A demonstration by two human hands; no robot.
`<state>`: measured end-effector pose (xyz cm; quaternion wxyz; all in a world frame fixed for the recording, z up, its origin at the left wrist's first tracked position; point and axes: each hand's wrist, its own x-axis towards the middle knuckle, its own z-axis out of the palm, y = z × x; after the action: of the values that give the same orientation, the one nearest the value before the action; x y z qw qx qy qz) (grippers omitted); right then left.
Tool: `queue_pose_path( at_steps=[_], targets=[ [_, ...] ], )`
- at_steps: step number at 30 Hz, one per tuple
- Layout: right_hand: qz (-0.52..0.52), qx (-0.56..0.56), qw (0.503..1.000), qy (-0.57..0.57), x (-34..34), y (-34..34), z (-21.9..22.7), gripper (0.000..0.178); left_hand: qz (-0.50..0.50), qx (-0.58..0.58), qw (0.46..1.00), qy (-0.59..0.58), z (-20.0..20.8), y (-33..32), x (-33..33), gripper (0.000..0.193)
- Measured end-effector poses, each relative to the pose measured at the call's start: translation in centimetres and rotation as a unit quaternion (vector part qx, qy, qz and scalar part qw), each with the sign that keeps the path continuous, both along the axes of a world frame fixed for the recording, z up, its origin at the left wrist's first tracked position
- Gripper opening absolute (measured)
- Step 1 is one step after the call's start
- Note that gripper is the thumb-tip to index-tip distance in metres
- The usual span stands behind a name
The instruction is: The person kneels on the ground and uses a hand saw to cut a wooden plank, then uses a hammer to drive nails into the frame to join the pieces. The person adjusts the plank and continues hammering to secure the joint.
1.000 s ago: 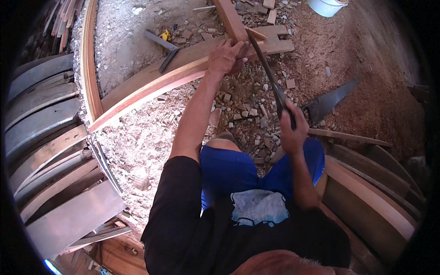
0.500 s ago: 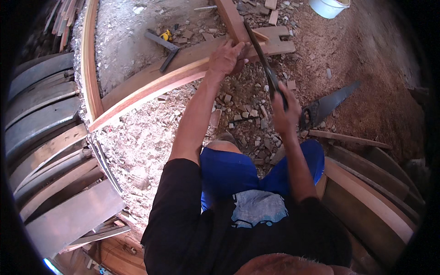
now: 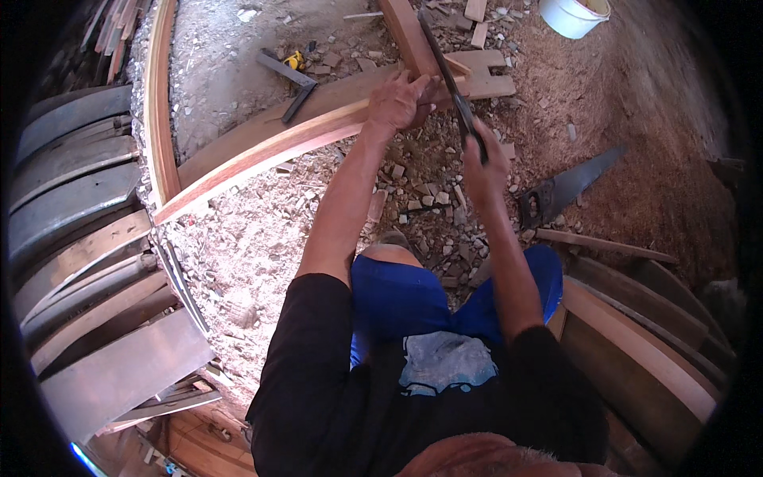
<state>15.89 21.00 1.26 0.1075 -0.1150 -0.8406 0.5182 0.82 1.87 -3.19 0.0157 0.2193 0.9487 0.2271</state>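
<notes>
My right hand (image 3: pixel 486 165) is wrapped round the handle of a handsaw (image 3: pixel 445 71), whose narrow dark blade shows nearly edge-on. The blade points away from me and lies against the right side of an upright-looking reddish timber (image 3: pixel 409 40). Just left of the blade, my left hand (image 3: pixel 395 103) grips the near end of that timber, with its fingers partly hidden behind the wood. Beneath it runs a curved wooden plank (image 3: pixel 270 155) with a notched right end. Whether the teeth are inside a cut is too small to tell.
A second handsaw (image 3: pixel 576 183) lies on the ground at the right. A carpenter's square (image 3: pixel 290 83) and a yellow tape measure (image 3: pixel 294 60) lie beyond the plank. Curved boards (image 3: pixel 75 191) are stacked at the left, more boards (image 3: pixel 636 334) at the right. A white bucket (image 3: pixel 574 17) stands far right.
My right hand has moved away from me and slightly left, pushing the handsaw forward along the timber. My left hand keeps its grip at the same spot.
</notes>
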Motion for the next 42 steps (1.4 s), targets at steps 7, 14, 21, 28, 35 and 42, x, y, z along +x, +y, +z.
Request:
queue_pose_path(
  at_steps=[7,14,21,28,35,42],
  targets=[
    [0.069,0.06,0.991,-0.095,-6.2,0.4,4.2,0.043,-0.011,-0.002,1.0,0.0,2.5,-0.1,0.7,0.061],
    [0.054,0.118,0.991,-0.03,-0.8,0.2,5.5,0.041,-0.017,-0.01,0.999,0.037,0.3,-0.4,-0.1,0.059],
    [0.011,0.111,0.993,-0.043,4.8,0.7,3.8,0.037,-0.001,-0.003,1.0,-0.009,2.3,1.0,0.7,0.058],
    [0.028,0.119,0.991,-0.057,0.7,0.0,4.8,0.036,-0.005,-0.007,0.999,0.031,0.8,-0.5,-0.1,0.051],
    [0.004,0.127,0.992,0.006,3.4,-0.5,3.2,0.037,-0.017,-0.005,1.0,0.017,0.1,-0.2,0.3,0.044],
    [0.017,0.207,0.976,-0.062,0.7,-1.2,3.8,0.037,-0.009,-0.012,1.0,0.02,1.2,0.0,0.4,0.053]
  ],
)
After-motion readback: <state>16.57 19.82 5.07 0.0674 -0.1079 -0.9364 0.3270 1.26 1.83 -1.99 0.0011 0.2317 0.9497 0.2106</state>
